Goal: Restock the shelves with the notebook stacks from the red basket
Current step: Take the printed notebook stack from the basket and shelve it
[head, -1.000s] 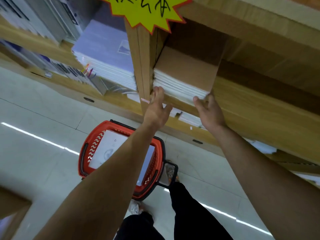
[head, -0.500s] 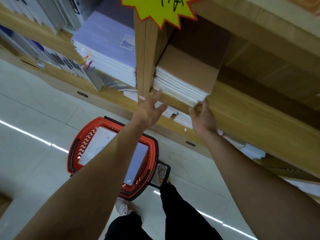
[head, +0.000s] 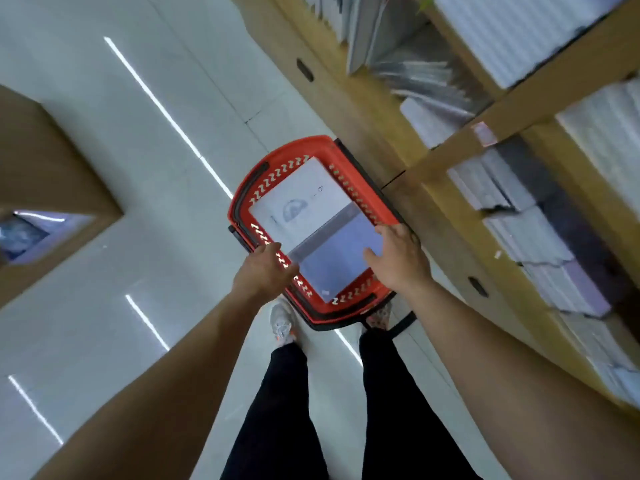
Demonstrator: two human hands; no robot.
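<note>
Left grip (head: 266, 270) and right grip (head: 398, 261), both released, flank the pale purple notebook stack (head: 332, 268) in the red plastic basket (head: 304, 145); earlier they were up at the wooden shelf (head: 540, 102).

The red basket (head: 242, 206) stands on the floor. Blue notebooks (head: 332, 268) lie flat between your fingers (head: 391, 233), white notebooks (head: 301, 188) just beyond.

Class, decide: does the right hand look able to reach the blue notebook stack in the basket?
Probably yes: the right hand is directly over the blue stack's edge, the basket is open on top, and nothing lies on that stack.
</note>
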